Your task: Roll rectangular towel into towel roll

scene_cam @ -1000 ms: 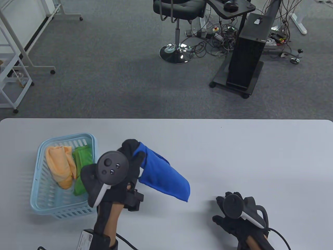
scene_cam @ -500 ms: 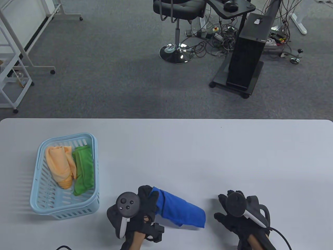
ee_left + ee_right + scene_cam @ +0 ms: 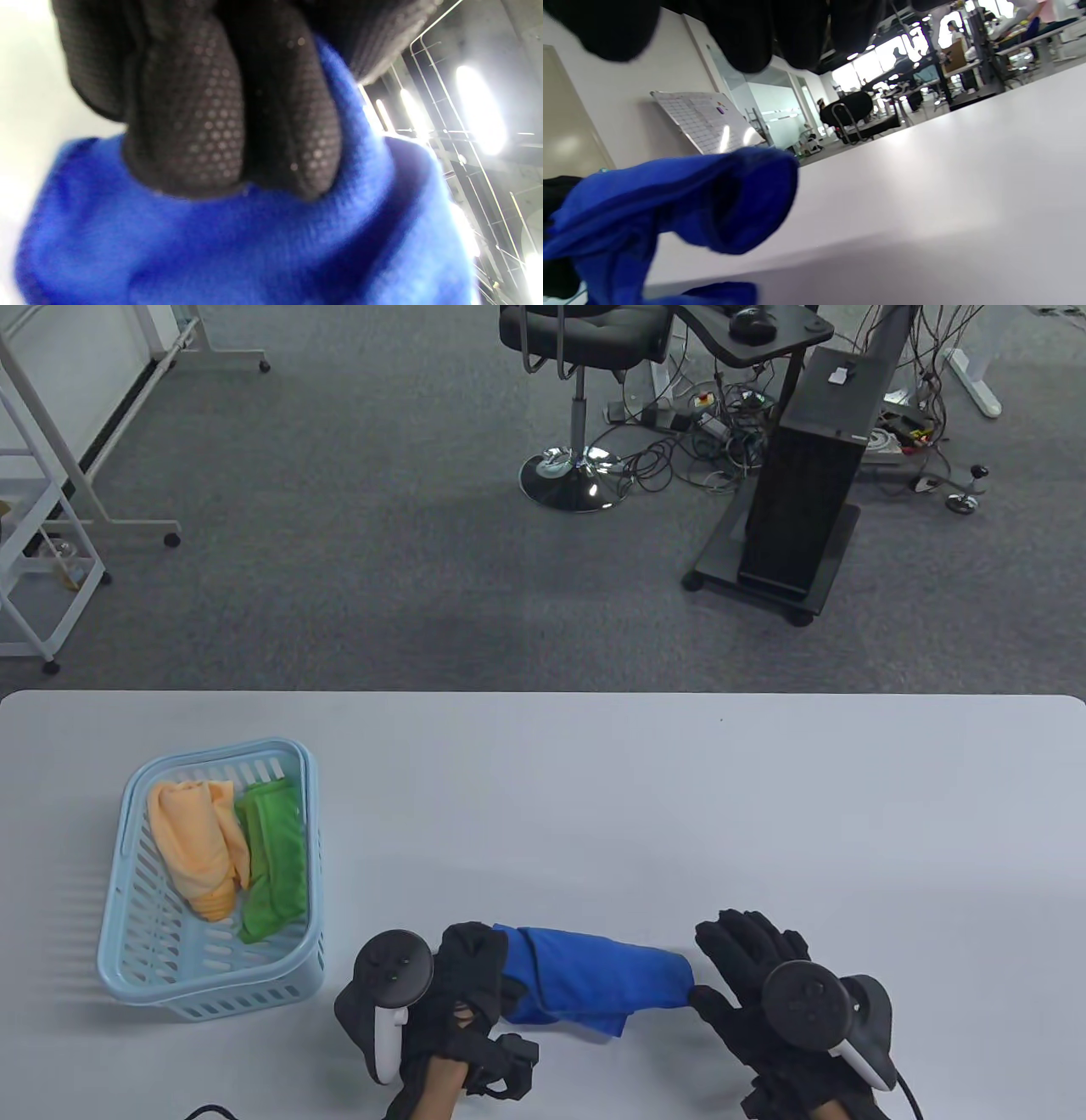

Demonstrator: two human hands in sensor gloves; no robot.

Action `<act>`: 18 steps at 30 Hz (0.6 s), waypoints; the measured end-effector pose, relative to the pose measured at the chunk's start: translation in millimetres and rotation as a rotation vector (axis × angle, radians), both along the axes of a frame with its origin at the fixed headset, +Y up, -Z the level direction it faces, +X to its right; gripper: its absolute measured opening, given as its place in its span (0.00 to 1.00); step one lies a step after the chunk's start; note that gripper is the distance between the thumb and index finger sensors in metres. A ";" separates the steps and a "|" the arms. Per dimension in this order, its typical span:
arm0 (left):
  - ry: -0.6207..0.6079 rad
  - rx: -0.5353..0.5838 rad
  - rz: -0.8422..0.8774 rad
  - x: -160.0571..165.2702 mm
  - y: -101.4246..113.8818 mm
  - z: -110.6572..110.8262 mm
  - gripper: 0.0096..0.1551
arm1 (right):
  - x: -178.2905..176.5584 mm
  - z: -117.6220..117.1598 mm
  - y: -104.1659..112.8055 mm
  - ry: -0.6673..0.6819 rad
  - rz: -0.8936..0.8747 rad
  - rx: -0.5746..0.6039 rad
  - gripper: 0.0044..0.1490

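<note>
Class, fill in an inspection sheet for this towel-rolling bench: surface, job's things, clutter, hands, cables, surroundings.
Surface: pale grey table, bare on its right side.
Job's things: blue towel, bunched and loosely folded, near the front edge.
Clutter: light blue basket holding an orange towel and a green towel.
Hands: left hand grips the blue towel's left end; right hand, fingers spread, touches its right end.
Cables: a tangle of cables on the floor.
Surroundings: office chair, black cart, white rack.
</note>
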State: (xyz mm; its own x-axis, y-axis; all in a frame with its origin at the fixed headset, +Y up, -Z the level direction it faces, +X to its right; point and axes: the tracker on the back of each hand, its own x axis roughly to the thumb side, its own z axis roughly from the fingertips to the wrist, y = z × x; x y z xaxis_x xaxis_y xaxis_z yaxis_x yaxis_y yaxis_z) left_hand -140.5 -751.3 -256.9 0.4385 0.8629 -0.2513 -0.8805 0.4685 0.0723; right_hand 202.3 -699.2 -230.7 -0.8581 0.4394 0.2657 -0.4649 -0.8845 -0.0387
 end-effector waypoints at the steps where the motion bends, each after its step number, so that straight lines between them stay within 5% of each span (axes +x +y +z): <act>1: -0.014 -0.013 0.014 0.9 -1.3 -0.5 0.29 | -3.8 1.8 0.7 0.013 0.008 0.018 0.47; 5: -0.031 -0.061 0.115 2.4 -7.5 -1.8 0.28 | -22.9 9.4 4.5 0.110 0.085 0.104 0.44; 9: -0.042 -0.084 0.155 -0.4 -8.5 -2.3 0.28 | -31.0 11.0 -2.6 0.096 0.391 0.071 0.63; 10: -0.048 -0.093 0.165 -0.7 -9.0 -2.1 0.28 | -29.5 10.0 -3.9 0.079 0.406 0.105 0.61; 13: -0.052 -0.100 0.173 -1.2 -10.0 -1.9 0.29 | -20.0 4.2 -1.8 0.015 0.244 0.192 0.31; 18: -0.048 -0.073 0.130 -2.0 -7.1 -2.4 0.30 | 8.6 -1.0 9.2 -0.109 0.075 0.175 0.27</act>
